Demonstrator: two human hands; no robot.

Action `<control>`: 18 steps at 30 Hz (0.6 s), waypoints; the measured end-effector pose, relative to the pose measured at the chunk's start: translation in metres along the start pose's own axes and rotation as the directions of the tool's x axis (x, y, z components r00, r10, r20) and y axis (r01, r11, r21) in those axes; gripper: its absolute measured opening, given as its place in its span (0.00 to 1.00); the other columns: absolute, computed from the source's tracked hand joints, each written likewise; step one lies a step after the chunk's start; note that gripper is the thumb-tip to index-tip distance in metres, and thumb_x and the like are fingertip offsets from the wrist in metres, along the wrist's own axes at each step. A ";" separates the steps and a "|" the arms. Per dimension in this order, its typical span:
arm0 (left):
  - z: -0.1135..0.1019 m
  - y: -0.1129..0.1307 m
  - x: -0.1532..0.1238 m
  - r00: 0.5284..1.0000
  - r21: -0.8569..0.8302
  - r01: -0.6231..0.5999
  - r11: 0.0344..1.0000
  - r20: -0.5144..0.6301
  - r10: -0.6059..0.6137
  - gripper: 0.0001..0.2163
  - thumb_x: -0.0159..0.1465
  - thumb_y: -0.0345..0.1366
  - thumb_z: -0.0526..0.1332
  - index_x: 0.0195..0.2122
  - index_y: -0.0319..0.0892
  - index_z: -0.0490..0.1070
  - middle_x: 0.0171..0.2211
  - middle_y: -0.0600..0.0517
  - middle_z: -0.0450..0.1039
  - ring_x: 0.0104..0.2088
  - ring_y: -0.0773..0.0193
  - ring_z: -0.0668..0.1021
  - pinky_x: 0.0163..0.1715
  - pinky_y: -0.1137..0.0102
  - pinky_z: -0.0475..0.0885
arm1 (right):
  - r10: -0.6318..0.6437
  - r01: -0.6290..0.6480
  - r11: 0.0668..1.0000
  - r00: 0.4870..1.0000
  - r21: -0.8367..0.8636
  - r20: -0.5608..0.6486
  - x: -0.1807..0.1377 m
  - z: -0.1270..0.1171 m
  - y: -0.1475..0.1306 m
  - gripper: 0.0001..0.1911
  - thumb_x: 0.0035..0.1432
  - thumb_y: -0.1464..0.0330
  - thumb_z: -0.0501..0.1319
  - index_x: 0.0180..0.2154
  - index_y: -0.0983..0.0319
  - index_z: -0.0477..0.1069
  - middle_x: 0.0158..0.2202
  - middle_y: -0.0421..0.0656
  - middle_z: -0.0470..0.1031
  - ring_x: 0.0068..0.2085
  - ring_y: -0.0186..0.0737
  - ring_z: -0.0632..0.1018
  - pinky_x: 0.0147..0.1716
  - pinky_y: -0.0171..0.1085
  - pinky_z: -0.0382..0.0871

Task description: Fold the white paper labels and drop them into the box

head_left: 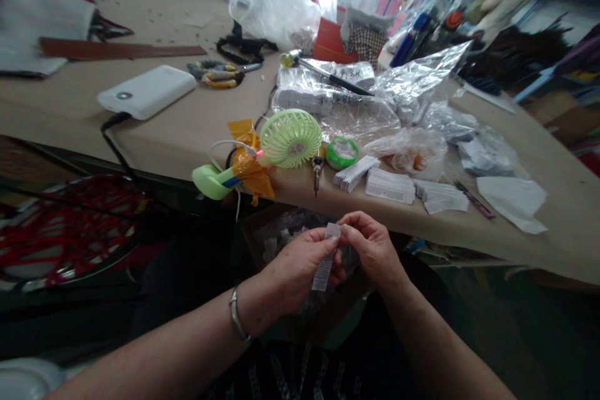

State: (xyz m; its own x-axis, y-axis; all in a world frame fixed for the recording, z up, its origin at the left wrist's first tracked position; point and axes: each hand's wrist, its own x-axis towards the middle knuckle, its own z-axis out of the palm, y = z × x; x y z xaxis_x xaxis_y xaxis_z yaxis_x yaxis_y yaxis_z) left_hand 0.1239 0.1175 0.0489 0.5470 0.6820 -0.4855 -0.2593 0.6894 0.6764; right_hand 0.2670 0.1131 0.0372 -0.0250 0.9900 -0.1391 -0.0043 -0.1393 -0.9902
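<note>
My left hand (pixel 302 265) pinches a narrow white printed label (pixel 322 272), whose lower end hangs below the fingers. Close against its upper end is my right hand (pixel 372 247), thumb and forefinger pressed together; whether they grip the label too is hard to make out. Under both hands sits an open box (pixel 260 244) holding many small clear packets. Along the table edge in front lie a stack of folded labels (pixel 356 173), a flat pile of printed labels (pixel 390 185) and a fanned pile of labels (pixel 441 195).
A green fan (pixel 291 139) is taped at the table edge beside a soldering iron (pixel 317 174) with its tip over the edge. Behind stand a green round tub (pixel 342 152), plastic bags and a hammer (pixel 328 74). Tweezers (pixel 474 200) lie right; pliers (pixel 220 74) and a white power bank (pixel 147 92) left.
</note>
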 end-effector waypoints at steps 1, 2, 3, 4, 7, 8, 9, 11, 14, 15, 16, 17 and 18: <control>0.000 0.001 -0.001 1.000 0.001 -0.007 1.000 -0.020 0.007 0.07 0.62 0.37 0.57 0.32 0.37 0.67 0.22 0.54 0.65 0.20 0.70 0.70 0.21 0.76 0.65 | 0.009 -0.009 1.000 1.000 0.016 0.001 0.002 0.001 0.000 0.11 0.53 0.61 0.62 0.32 0.62 0.67 0.25 0.37 0.70 0.23 0.29 0.69 0.22 0.29 0.65; 0.000 0.003 -0.001 0.999 -0.003 -0.011 1.000 -0.030 0.011 0.07 0.61 0.37 0.57 0.32 0.37 0.67 0.22 0.54 0.65 0.20 0.70 0.70 0.21 0.76 0.65 | 0.008 -0.009 0.999 1.000 0.035 0.002 0.004 0.001 0.001 0.11 0.53 0.61 0.62 0.33 0.62 0.68 0.26 0.38 0.70 0.24 0.30 0.70 0.23 0.30 0.66; 0.000 0.004 -0.002 1.000 -0.011 -0.015 1.000 -0.024 0.014 0.07 0.61 0.37 0.58 0.32 0.38 0.67 0.22 0.54 0.65 0.20 0.70 0.70 0.21 0.76 0.65 | -0.003 0.002 0.998 1.000 0.057 0.005 0.006 0.001 0.002 0.11 0.53 0.61 0.62 0.35 0.62 0.69 0.28 0.38 0.71 0.25 0.30 0.71 0.25 0.30 0.67; -0.001 0.005 -0.003 1.000 -0.019 -0.013 1.000 -0.009 0.013 0.07 0.61 0.37 0.58 0.32 0.38 0.67 0.22 0.54 0.65 0.20 0.70 0.70 0.22 0.76 0.65 | -0.018 0.017 0.996 1.000 0.088 0.017 0.007 0.001 0.003 0.12 0.53 0.62 0.62 0.38 0.61 0.69 0.30 0.39 0.72 0.28 0.31 0.73 0.28 0.31 0.69; -0.005 0.006 -0.005 0.997 0.004 0.001 1.000 0.075 -0.002 0.08 0.60 0.38 0.59 0.30 0.37 0.67 0.23 0.53 0.66 0.21 0.70 0.70 0.23 0.75 0.65 | -0.010 -0.026 0.977 0.985 0.210 0.171 0.009 -0.003 0.006 0.17 0.51 0.63 0.63 0.44 0.58 0.70 0.39 0.41 0.74 0.35 0.34 0.75 0.33 0.32 0.71; -0.006 0.006 -0.006 0.994 0.029 0.010 1.000 0.105 -0.013 0.09 0.60 0.38 0.59 0.29 0.37 0.68 0.22 0.52 0.66 0.21 0.70 0.70 0.23 0.75 0.65 | 0.022 -0.086 0.967 0.966 0.241 0.257 0.010 -0.005 0.007 0.18 0.50 0.63 0.63 0.45 0.58 0.71 0.40 0.42 0.74 0.35 0.34 0.75 0.32 0.32 0.71; -0.007 0.006 -0.006 0.991 0.052 0.018 0.998 0.130 -0.025 0.10 0.60 0.39 0.58 0.29 0.36 0.68 0.22 0.52 0.66 0.21 0.70 0.70 0.23 0.75 0.65 | 0.058 -0.154 0.953 0.938 0.261 0.342 0.010 -0.006 0.008 0.19 0.50 0.64 0.63 0.45 0.59 0.71 0.40 0.42 0.75 0.34 0.33 0.75 0.31 0.32 0.71; -0.008 0.007 -0.007 0.987 0.078 0.034 0.996 0.154 -0.046 0.10 0.59 0.39 0.59 0.30 0.36 0.68 0.22 0.51 0.67 0.21 0.69 0.70 0.23 0.75 0.64 | 0.086 -0.243 0.925 0.882 0.292 0.463 0.010 -0.007 0.008 0.19 0.48 0.64 0.64 0.44 0.60 0.72 0.38 0.41 0.76 0.32 0.33 0.76 0.29 0.32 0.71; -0.008 0.006 -0.008 0.984 0.069 0.047 0.997 0.167 -0.058 0.09 0.57 0.39 0.61 0.31 0.37 0.68 0.21 0.52 0.67 0.20 0.69 0.70 0.22 0.75 0.64 | 0.019 -0.235 0.900 0.863 0.367 0.505 0.010 -0.005 0.008 0.17 0.47 0.62 0.65 0.40 0.61 0.73 0.44 0.42 0.74 0.40 0.36 0.76 0.37 0.35 0.71; -0.007 0.005 -0.008 0.985 0.068 0.047 0.997 0.162 -0.057 0.09 0.56 0.39 0.62 0.30 0.37 0.68 0.21 0.52 0.67 0.20 0.69 0.70 0.21 0.75 0.64 | -0.005 -0.220 0.894 0.866 0.390 0.499 0.010 -0.003 0.009 0.16 0.47 0.62 0.66 0.38 0.61 0.74 0.46 0.42 0.73 0.43 0.37 0.75 0.41 0.35 0.70; -0.007 0.003 -0.009 0.986 0.071 0.050 0.996 0.152 -0.060 0.10 0.56 0.40 0.62 0.29 0.38 0.67 0.21 0.52 0.68 0.19 0.69 0.70 0.21 0.76 0.64 | -0.025 -0.204 0.890 0.872 0.409 0.489 0.010 -0.001 0.010 0.15 0.46 0.61 0.66 0.36 0.61 0.74 0.46 0.41 0.73 0.45 0.37 0.75 0.43 0.34 0.69; -0.008 0.000 -0.008 0.988 0.072 0.054 0.996 0.142 -0.064 0.11 0.56 0.41 0.63 0.28 0.38 0.67 0.20 0.52 0.68 0.19 0.70 0.70 0.20 0.76 0.63 | -0.036 -0.196 0.884 0.876 0.424 0.481 0.009 0.001 0.011 0.14 0.45 0.62 0.67 0.35 0.61 0.75 0.46 0.41 0.73 0.45 0.36 0.75 0.44 0.33 0.68; -0.009 -0.003 -0.007 0.991 0.070 0.058 0.996 0.116 -0.066 0.12 0.56 0.42 0.63 0.28 0.39 0.66 0.20 0.53 0.68 0.18 0.70 0.70 0.19 0.77 0.62 | -0.049 -0.187 0.877 0.882 0.442 0.469 0.009 0.003 0.014 0.15 0.43 0.62 0.69 0.35 0.60 0.75 0.45 0.41 0.74 0.44 0.36 0.76 0.42 0.32 0.69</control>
State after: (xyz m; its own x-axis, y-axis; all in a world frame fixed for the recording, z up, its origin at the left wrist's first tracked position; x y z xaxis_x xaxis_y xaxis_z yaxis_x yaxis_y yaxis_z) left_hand 0.1137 0.1130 0.0454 0.6515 0.6020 -0.4617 -0.1704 0.7091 0.6842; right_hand 0.2633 0.1198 0.0220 -0.4907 0.8684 -0.0708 -0.4413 -0.3178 -0.8392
